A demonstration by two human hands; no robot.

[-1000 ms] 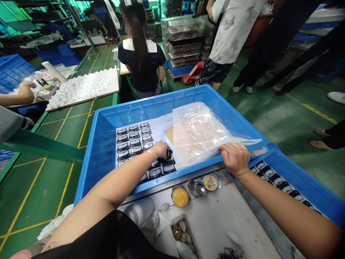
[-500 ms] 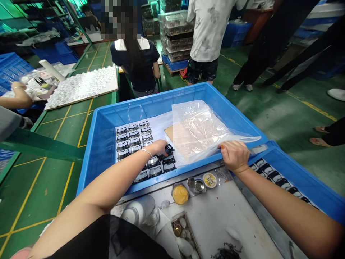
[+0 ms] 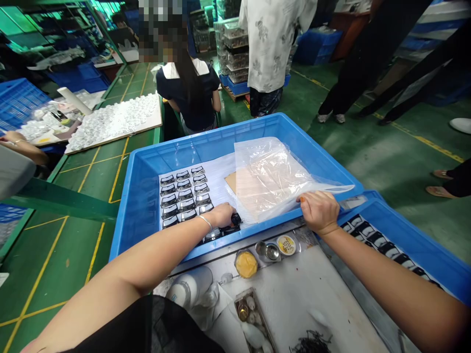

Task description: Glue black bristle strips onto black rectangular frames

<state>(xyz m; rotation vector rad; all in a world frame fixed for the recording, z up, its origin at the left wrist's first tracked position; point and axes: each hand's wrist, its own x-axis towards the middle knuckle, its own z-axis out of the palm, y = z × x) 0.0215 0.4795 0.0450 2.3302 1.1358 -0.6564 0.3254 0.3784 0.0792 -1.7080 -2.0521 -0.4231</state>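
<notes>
My left hand (image 3: 222,214) is closed in a pinch on a small black part (image 3: 235,220), low over the near rows inside a blue crate (image 3: 147,152). Rows of similar black-framed parts (image 3: 184,194) with pale windows lie on a white sheet (image 3: 221,171), some hidden behind my left hand and forearm. At the crate's near right rim, my right hand (image 3: 319,212) is closed on the edge of a clear plastic sheet (image 3: 285,159). That sheet is folded back over a striped liner and a piece of brown cardboard (image 3: 230,181).
A second blue crate (image 3: 415,230) with black parts stands at the right. On the white worktop (image 3: 294,294) are a yellow round tub (image 3: 246,264), small metal cups (image 3: 272,252), a white bottle (image 3: 189,289) and a tray of bits (image 3: 253,318). People sit and stand beyond.
My left hand has moved nearer and slightly right, lowering the black part toward the near rows. My right hand still grips the plastic sheet. A standing person has shifted left.
</notes>
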